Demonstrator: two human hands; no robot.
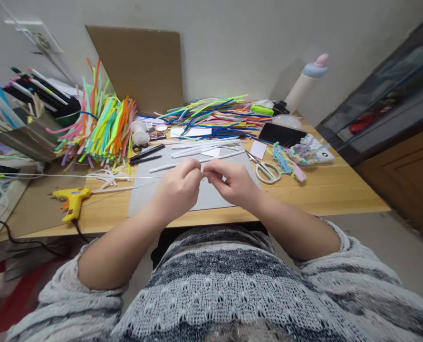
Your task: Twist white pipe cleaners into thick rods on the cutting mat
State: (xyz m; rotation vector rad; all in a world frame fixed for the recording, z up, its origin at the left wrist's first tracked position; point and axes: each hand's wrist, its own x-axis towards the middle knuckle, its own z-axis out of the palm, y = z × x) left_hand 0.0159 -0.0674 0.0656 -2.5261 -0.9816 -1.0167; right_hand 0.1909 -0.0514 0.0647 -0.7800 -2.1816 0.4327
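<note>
Above the grey mat (211,202), we hold the pinched fingers of our left hand (179,190) and right hand (235,183) together, contents we cannot tell, a thin pale strand (72,175) reaching toward the left, a fuzzy white stem (163,167) lying beyond, fine work calling for steady fingertips.

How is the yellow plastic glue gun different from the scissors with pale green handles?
The yellow plastic glue gun has a cord; the scissors with pale green handles have none.
The glue gun has an orange trigger; the scissors have finger loops.
The glue gun is on the left, the scissors on the right.
</note>
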